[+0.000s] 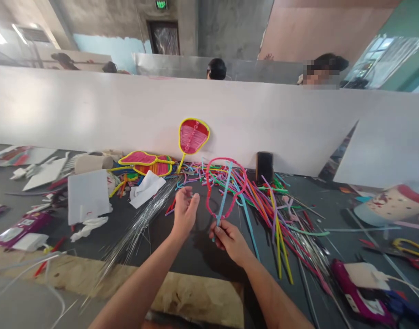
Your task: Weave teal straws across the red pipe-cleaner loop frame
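Observation:
My right hand (pixel 228 240) is closed on the lower end of a pipe-cleaner fan frame. The frame has a pink-red rounded outline (pixel 208 183) and a light blue pipe cleaner (pixel 225 189) running up its middle as a stem. It is held upright above the dark table. Left of it, my left hand (pixel 186 210) is raised with half-curled fingers and the thumb apart; I see nothing held in it. Beyond the hands, a finished-looking pink fan with a yellow edge (pixel 194 136) leans against the white partition.
Loose pipe cleaners (pixel 257 201) spread over the right. A bundle of silvery strands (pixel 140 228), white paper (pixel 88 196) and more yellow-edged pieces (pixel 138 158) lie left. A phone (pixel 264 167) leans on the partition (pixel 103 109). Scissors (pixel 401 251) lie far right. People sit beyond the partition.

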{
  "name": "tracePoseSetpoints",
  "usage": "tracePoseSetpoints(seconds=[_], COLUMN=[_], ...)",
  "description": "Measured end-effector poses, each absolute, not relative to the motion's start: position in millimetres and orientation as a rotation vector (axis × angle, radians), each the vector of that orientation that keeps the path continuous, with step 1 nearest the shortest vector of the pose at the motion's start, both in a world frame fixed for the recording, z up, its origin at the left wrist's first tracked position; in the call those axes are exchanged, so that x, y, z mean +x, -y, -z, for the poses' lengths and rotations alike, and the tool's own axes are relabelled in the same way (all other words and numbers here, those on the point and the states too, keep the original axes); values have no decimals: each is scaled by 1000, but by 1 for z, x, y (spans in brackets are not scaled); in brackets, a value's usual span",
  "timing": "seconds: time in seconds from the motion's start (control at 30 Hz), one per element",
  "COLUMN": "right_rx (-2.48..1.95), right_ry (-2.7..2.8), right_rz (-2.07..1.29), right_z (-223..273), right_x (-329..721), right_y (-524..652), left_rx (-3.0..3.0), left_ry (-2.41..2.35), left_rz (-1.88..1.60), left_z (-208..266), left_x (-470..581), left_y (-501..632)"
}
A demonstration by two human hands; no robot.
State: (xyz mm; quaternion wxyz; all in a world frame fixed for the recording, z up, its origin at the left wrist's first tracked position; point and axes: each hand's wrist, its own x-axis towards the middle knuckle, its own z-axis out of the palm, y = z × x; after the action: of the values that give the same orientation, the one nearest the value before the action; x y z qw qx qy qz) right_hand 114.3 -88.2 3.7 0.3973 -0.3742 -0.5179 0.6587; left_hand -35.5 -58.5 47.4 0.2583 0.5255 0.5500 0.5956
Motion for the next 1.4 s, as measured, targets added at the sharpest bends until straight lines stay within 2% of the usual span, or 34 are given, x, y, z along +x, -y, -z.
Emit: tracePoseSetpoints(seconds=[0.13, 0.2, 0.5, 0.77, 0.97, 1.2, 1.4], right_rx=[-964, -998, -1125, -1228, -1083, -776, -875], right_ry=[1382, 1446, 1567, 1545, 1086, 762, 782], right_rz=[-1650, -1641, -1667, -1732, -1709, -1972, -1820], right_z=[0, 1, 9, 1, -10, -4, 0], right_x=[124, 124, 116, 136, 145, 135, 137], right_y=[85, 85, 89, 78, 71, 76, 71], left_rx=[1093, 997, 650, 624, 556, 569, 534], left_ry=[-905, -804, -824, -754, -763, -692, -765], left_rz=[-996, -874, -982, -971, -955, -712, -910], left_z=[-27, -19, -7, -3, -3, 0, -2], left_x=[-32, -27, -27, -19, -24, -20, -19], left_y=[70, 74, 71, 75, 74, 81, 78])
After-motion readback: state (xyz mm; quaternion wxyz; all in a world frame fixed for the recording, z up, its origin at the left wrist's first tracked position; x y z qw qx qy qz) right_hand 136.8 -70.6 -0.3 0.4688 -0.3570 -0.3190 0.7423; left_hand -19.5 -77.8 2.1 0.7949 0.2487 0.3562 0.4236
